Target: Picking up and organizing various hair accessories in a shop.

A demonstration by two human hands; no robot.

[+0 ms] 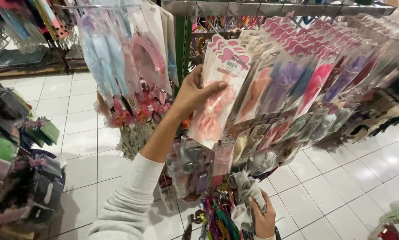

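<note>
The left hand [195, 95] reaches up to the metal display rack [270, 8], its fingers [217, 86] clamped on a clear plastic packet holding a pale pink fabric bow [215, 111], foremost in the row hanging from the rack. Below the rack, the right hand [262, 218] has its fingers closed around a grey fabric scrunchie [246, 195], above the white tiled floor [333, 186].

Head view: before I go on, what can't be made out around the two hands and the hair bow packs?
- Left hand: its fingers lie behind the pink bow pack, so the grip is unseen.
- Right hand: the wrist is cut off by the bottom edge; the grey fabric piece is bunched, its kind unclear.
- Packs behind the front one: overlapped, only partly shown.
- Metal rail: its hooks are hidden by card tops.
</note>
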